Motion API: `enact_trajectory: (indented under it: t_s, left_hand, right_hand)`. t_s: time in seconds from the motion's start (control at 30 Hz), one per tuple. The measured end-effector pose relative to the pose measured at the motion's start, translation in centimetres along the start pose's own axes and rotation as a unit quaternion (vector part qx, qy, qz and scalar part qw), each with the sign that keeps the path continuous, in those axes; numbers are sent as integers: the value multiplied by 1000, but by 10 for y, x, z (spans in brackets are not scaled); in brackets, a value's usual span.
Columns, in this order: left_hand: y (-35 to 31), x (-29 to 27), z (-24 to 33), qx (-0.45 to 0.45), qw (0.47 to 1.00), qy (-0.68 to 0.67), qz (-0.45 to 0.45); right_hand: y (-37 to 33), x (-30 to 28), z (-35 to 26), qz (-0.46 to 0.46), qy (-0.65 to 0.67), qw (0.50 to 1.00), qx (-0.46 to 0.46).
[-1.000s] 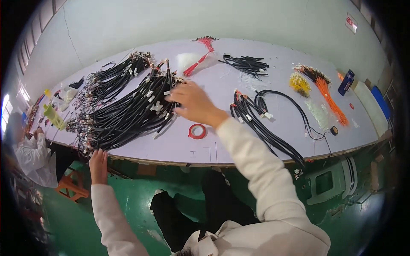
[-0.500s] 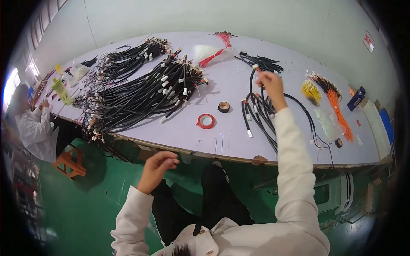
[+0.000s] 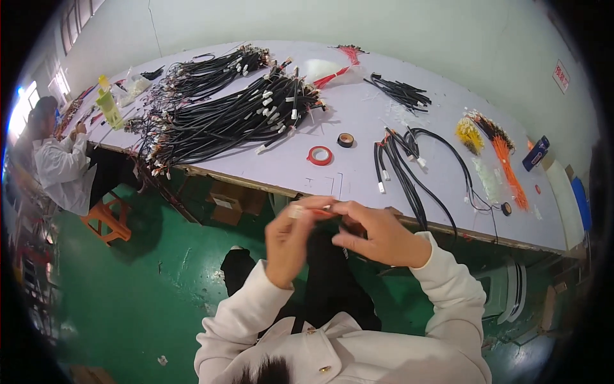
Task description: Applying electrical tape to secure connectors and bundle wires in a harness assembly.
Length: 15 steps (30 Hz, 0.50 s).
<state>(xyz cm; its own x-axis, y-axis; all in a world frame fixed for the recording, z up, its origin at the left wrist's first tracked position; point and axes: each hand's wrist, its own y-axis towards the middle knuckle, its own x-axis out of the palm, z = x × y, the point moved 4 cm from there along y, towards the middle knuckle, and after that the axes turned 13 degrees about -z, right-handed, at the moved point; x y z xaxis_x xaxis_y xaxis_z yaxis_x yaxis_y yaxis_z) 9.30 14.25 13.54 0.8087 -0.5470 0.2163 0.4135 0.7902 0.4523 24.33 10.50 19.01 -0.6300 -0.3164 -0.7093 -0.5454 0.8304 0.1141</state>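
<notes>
My left hand (image 3: pixel 289 240) and my right hand (image 3: pixel 377 235) meet in front of the table's near edge. Between them is a cable end with orange-red wires (image 3: pixel 318 212) and a white connector (image 3: pixel 296 212). The left fingers are closed around the connector end. My right fingers grip the same cable farther along, where it looks black, though most of it is hidden by the hand. Beyond the right hand, a small bundle of black cables (image 3: pixel 406 176) with white connectors lies on the table.
Two large piles of black cables (image 3: pixel 224 125) cover the table's left. A red tape roll (image 3: pixel 320 155) and a black tape roll (image 3: pixel 345 140) lie mid-table. Black sleeves (image 3: pixel 401 93), yellow wires (image 3: pixel 469 136) and orange wires (image 3: pixel 505 168) lie farther right. A co-worker (image 3: pixel 61 157) sits at left.
My right hand has come back from the table with a cable lifted from the small bundle. My left hand has risen to meet it and taken hold of the connector end.
</notes>
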Motion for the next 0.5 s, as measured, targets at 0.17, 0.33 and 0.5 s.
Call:
enact_trajectory:
  t_s: [0.17,0.33,0.5]
  left_hand:
    - [-36,-88,9,50,971,-55,226]
    - [-107,-193,-9,25,938,32,344]
    - [-153,-240,30,51,896,66,437]
  right_hand:
    - [-69,21,80,-110,65,982,142]
    - [-147,17,120,90,163,959,213]
    - [-165,50,134,29,197,955,219]
